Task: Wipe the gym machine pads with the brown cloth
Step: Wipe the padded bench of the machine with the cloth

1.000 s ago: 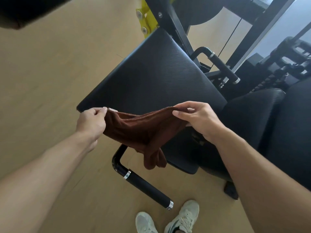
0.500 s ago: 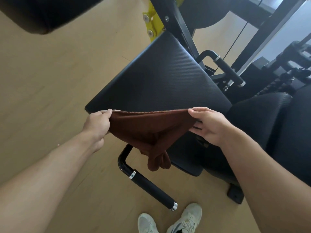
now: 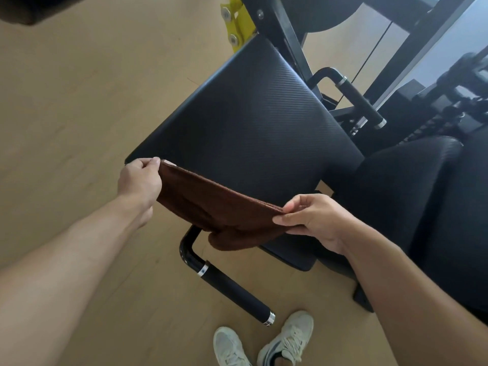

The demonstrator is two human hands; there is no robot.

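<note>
The brown cloth (image 3: 219,207) is stretched between both my hands over the near edge of the black textured seat pad (image 3: 250,122). My left hand (image 3: 140,180) pinches one corner at the pad's near left corner. My right hand (image 3: 311,217) grips the other end, lower and nearer to me, at the pad's near right side. The cloth's middle sags and folds below the pad's edge. A second black pad (image 3: 396,186) sits to the right, partly behind my right forearm.
A black handle bar (image 3: 232,286) with chrome rings juts toward me under the pad; another handle (image 3: 359,101) stands behind it. Black machine frame (image 3: 285,38) and a yellow bracket (image 3: 237,25) rise at the back. Wooden floor lies to the left; my white shoes (image 3: 264,344) are below.
My right hand has dropped lower and nearer, so the cloth now slants down to the right instead of lying level. The left hand kept its corner.
</note>
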